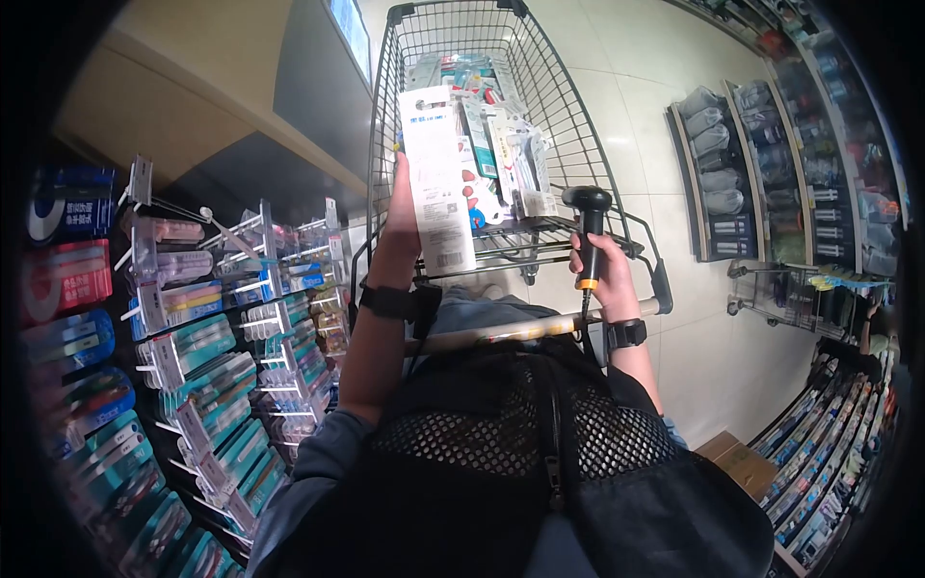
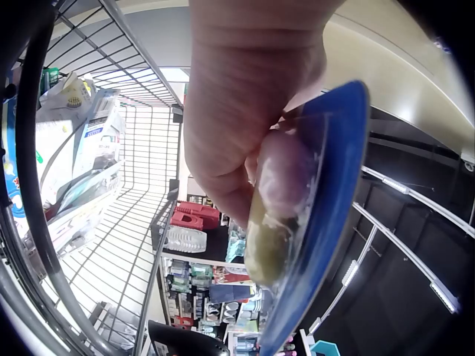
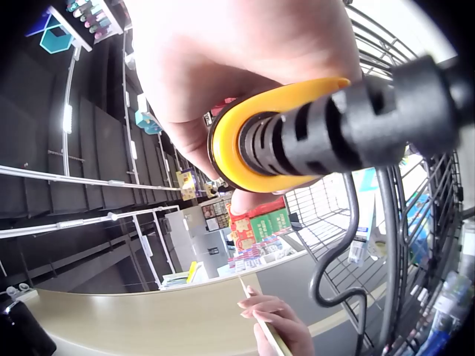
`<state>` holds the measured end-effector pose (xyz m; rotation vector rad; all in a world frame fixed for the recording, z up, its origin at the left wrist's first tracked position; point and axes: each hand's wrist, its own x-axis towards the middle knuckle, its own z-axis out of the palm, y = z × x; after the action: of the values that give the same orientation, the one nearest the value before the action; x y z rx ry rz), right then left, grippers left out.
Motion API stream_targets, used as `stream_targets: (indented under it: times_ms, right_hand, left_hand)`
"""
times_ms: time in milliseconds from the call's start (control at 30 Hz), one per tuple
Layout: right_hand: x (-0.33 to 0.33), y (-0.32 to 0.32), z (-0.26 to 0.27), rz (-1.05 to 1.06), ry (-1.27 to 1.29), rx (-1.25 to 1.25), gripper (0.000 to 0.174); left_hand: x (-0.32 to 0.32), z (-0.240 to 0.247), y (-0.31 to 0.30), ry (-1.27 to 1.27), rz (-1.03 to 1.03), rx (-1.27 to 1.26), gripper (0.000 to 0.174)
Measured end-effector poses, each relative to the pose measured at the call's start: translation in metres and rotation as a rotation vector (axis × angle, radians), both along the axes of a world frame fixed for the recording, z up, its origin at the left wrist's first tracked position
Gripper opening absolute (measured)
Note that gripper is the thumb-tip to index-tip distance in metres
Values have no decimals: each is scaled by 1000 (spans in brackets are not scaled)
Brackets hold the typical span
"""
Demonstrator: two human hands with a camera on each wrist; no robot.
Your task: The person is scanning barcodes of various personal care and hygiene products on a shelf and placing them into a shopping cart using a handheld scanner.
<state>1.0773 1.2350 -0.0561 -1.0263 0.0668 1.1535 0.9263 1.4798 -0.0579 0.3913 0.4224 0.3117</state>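
Observation:
My left hand (image 1: 399, 223) holds a tall blister pack (image 1: 438, 193) upright, its white printed back and barcode facing me. The left wrist view shows the pack's blue card (image 2: 334, 170) edge-on, with pink and yellow-green shapes under clear plastic. In my right hand (image 1: 609, 277) is a black corded barcode scanner (image 1: 590, 231), gripped by its handle with the head up. A yellow-orange collar (image 3: 230, 141) rings the handle's end where the cable leaves it. Both hands are over the near end of a wire shopping cart (image 1: 578, 106), which holds a pile of packaged goods (image 1: 487, 144).
The cart's handle bar (image 1: 501, 332) crosses close to my body. Racks of hanging toothbrush packs (image 1: 207, 385) line the left. Stocked shelves (image 1: 761, 164) and another cart (image 1: 771, 289) stand on the right, with a cardboard box (image 1: 737, 464) lower down.

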Motion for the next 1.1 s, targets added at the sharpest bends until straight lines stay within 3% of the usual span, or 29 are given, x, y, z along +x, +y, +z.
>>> stream_targets:
  times_ms: [633, 800, 1100]
  right_hand:
    - [2, -3, -3, -1, -17, 25, 21]
    - [1, -2, -2, 2, -16, 26, 21]
    - [2, -2, -4, 2, -21, 14, 19]
  left_hand:
    - [0, -3, 1, 6, -1, 30, 69]
    - [0, 1, 2, 35, -1, -47, 60]
    - [0, 1, 3, 24, 5, -97, 63]
